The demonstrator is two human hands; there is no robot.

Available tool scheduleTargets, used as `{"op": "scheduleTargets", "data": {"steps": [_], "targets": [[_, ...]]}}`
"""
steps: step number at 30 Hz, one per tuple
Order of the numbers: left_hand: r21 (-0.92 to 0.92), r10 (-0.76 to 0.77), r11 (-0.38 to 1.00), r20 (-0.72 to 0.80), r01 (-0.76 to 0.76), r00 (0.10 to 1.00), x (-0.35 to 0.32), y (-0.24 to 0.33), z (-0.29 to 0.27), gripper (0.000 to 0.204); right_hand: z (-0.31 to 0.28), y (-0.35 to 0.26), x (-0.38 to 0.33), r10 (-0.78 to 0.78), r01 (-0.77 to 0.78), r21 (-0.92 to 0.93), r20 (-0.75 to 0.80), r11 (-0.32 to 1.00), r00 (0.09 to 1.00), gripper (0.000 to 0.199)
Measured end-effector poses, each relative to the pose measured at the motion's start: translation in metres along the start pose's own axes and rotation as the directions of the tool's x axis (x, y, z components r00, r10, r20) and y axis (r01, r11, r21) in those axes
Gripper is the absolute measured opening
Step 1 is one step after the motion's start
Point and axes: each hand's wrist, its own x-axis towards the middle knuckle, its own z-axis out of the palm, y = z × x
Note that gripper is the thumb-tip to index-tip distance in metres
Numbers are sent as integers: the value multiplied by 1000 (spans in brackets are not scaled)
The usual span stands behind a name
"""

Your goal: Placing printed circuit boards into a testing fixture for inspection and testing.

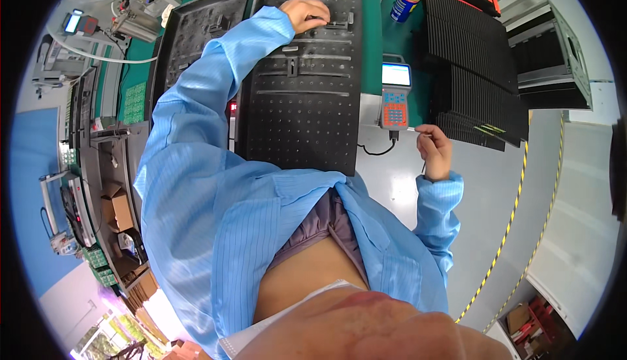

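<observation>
My left hand (307, 15) reaches over the far part of a black perforated tray (300, 115). Its fingers are curled and pressed together at a small dark bar-shaped piece (337, 25) on the tray; anything between the fingertips is hidden. Nearer on the same tray are a dark upright slotted piece (292, 66) and a short light strip (290, 49). Off the tray to the right, my right hand (436, 151) is closed in a pinch. A thin dark stick (423, 167) shows below its fingers, too small to name.
A second black tray (196, 36) lies at left. On the right are a handheld keypad device (396, 95) with a lit screen and cable, a blue-and-yellow spray can (406, 3), and a big stack of black ribbed panels (467, 49). Green boards (134, 103) sit far left.
</observation>
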Motion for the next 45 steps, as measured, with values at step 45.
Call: {"op": "scheduleTargets", "data": {"steps": [45], "targets": [[-122,88,988,-50,-94,995,2,-17,26,8,131,-109,200,-324,566,-524,485,637,813,23]]}}
